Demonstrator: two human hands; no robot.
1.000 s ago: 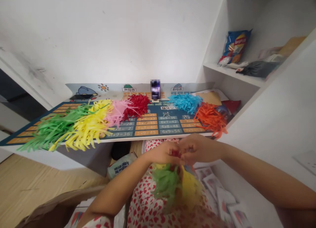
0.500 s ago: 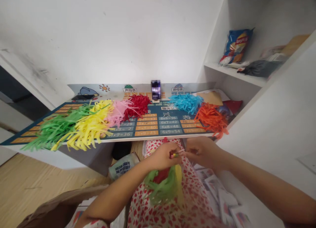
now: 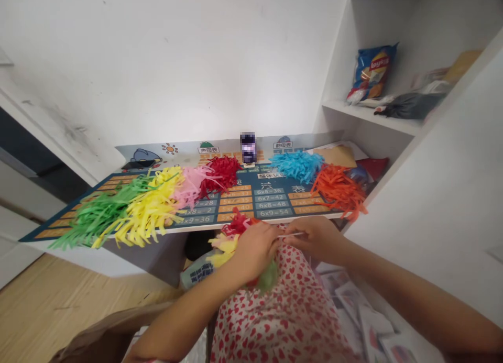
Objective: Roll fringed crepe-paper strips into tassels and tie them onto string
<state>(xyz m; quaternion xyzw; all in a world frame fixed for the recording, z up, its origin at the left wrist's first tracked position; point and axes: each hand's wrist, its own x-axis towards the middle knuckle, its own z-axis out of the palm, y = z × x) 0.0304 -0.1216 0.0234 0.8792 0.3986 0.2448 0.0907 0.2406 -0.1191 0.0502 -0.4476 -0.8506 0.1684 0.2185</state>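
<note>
Above the lap (image 3: 275, 321), near the front edge of the bench (image 3: 204, 228), multicolor strip bundle (image 3: 223, 249) sits clenched in L hand (image 3: 256, 248), red & yellow ends out one side, green below. R hand (image 3: 314, 238) pinches thin pale strand (image 3: 291, 235) btwn the hands. Bench L side: green (image 3: 102, 211), yellow (image 3: 149, 206), pink (image 3: 188, 187) & red tassels (image 3: 222, 174), touching; R side: blue (image 3: 296, 165) & orange tassels (image 3: 340, 190). Phone (image 3: 248, 149) upright btwn groups. L hand blocks part of bundle.

Just in front of the desk (image 3: 275, 220), your left hand (image 3: 256, 249) is hiding part of the multicolored bundle (image 3: 226, 249); its green strips (image 3: 269, 278) are blurring.
</note>
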